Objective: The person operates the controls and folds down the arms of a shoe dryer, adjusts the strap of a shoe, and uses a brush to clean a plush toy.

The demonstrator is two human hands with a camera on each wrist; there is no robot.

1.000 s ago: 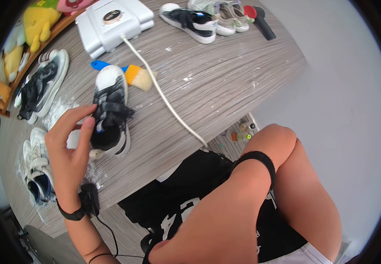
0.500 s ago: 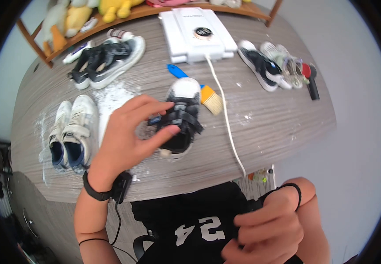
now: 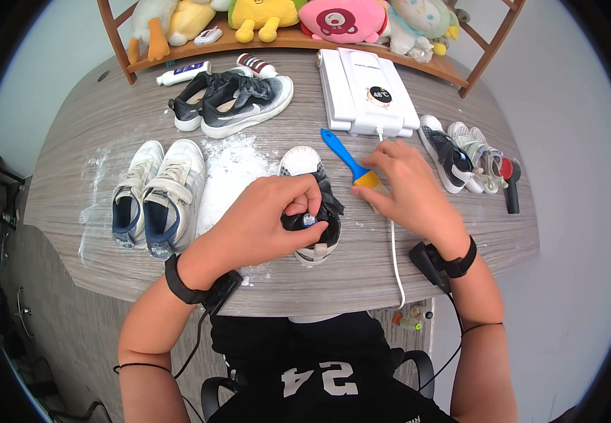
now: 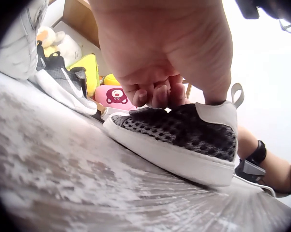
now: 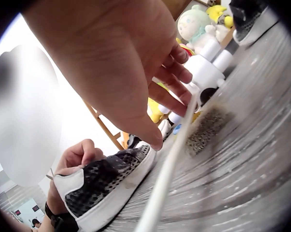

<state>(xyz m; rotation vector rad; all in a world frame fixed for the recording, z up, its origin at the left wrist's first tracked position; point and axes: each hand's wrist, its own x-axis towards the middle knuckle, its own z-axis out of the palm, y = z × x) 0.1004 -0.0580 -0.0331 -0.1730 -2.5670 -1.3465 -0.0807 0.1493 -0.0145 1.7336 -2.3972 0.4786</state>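
Note:
A black-and-white shoe (image 3: pixel 300 162) with a white toe cap stands on the table, toe pointing away from me. My left hand (image 3: pixel 260 215) holds it at the opening, its fingers curled over the tongue and its thumb reaching inside the collar. To the right lies a paint brush (image 3: pixel 341 151) with a blue handle and yellow ferrule. My right hand (image 3: pixel 415 189) hovers over its bristle end, thumb and fingers spread apart. The right wrist view shows the bristles (image 5: pixel 206 130) beyond the fingertips, with a white cable (image 5: pixel 172 169) crossing in front.
White shoes (image 3: pixel 177 169) stand at the left beside spilled white powder (image 3: pixel 231 173). Grey-black sneakers (image 3: pixel 249 106) are farther back. A white appliance (image 3: pixel 355 92) sits at the back; small shoes (image 3: pixel 446 155) and a red-black tool (image 3: pixel 510 185) lie right. Plush toys fill the shelf (image 3: pixel 277 40).
My right hand has come up from my lap to the brush. The left hand's fingers have curled in at the shoe opening. The head view has swung right and levelled.

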